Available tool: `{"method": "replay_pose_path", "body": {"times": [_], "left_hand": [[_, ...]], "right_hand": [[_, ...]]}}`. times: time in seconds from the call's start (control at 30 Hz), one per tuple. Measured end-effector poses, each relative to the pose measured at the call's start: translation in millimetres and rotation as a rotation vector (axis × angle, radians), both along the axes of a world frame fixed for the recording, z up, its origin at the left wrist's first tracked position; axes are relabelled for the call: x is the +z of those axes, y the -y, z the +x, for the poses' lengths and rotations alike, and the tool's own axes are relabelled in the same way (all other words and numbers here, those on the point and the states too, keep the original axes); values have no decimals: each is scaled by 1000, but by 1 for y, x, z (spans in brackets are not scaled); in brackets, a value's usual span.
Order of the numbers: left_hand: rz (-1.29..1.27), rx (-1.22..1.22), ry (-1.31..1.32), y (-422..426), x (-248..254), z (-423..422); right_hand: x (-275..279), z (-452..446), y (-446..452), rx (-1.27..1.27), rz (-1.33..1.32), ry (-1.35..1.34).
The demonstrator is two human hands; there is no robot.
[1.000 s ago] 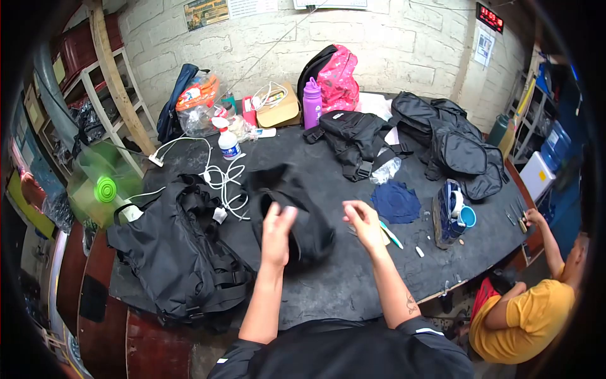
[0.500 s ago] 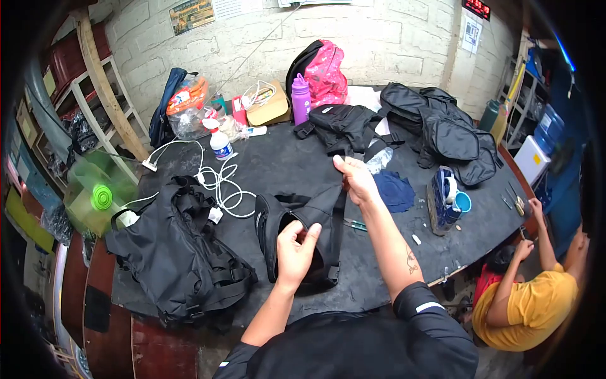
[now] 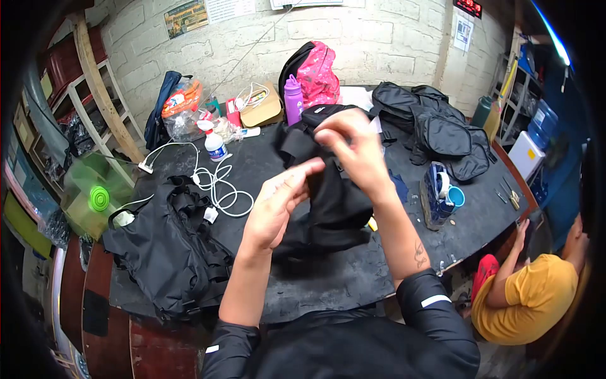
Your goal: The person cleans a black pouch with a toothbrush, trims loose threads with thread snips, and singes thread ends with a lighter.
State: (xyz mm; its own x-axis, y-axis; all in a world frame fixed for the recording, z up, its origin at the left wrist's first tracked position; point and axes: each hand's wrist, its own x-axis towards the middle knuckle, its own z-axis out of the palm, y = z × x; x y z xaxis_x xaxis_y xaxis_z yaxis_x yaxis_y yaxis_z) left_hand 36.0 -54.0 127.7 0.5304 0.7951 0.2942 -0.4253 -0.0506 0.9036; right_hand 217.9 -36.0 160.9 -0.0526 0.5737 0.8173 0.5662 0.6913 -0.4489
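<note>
A small black bag (image 3: 338, 205) stands raised over the middle of the dark table, smeared a little by motion. My left hand (image 3: 274, 205) is at its left side, fingers pressed together against the fabric, their grip partly hidden. With curled fingers and thumb, my right hand (image 3: 361, 151) grips the bag's upper part, near a dark strap (image 3: 297, 145). To the left lies a larger black bag (image 3: 164, 252) with straps and buckles. Behind my right hand is another black bag (image 3: 328, 112), partly covered.
White cables (image 3: 218, 189) and a spray bottle (image 3: 215, 145) are at the left. A purple bottle (image 3: 293, 104) and pink backpack (image 3: 319, 72) stand by the wall. Black backpacks (image 3: 442, 132) and a clear container (image 3: 435, 196) sit right. A person in yellow (image 3: 530, 300) crouches beyond the table edge.
The small bag has been lifted and turned from lying open on the table. My left hand has come out of its opening and risen to its side; my right hand has curled inward.
</note>
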Motion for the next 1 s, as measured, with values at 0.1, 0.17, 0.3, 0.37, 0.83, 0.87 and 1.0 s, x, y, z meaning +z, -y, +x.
{"method": "replay_pose_path", "body": {"times": [0.1, 0.17, 0.3, 0.37, 0.83, 0.87, 1.0], "left_hand": [[-44, 89, 119, -4, -6, 4], [-126, 86, 176, -17, -23, 6], [-337, 54, 268, -38, -53, 13], [-353, 96, 255, -50, -68, 19], [-246, 215, 115, -48, -89, 20], [-214, 220, 76, -47, -87, 20], [2, 411, -431, -24, -84, 30]], "right_hand": [[-1, -3, 51, -68, 38, -259], [-29, -9, 69, -71, -158, -107], [-107, -18, 52, -431, -230, 208], [-131, -9, 39, -347, -241, 78], [-140, 2, 28, -483, -106, 435], [-137, 3, 26, -462, -55, 407], [-111, -7, 33, -60, -194, 63]]}}
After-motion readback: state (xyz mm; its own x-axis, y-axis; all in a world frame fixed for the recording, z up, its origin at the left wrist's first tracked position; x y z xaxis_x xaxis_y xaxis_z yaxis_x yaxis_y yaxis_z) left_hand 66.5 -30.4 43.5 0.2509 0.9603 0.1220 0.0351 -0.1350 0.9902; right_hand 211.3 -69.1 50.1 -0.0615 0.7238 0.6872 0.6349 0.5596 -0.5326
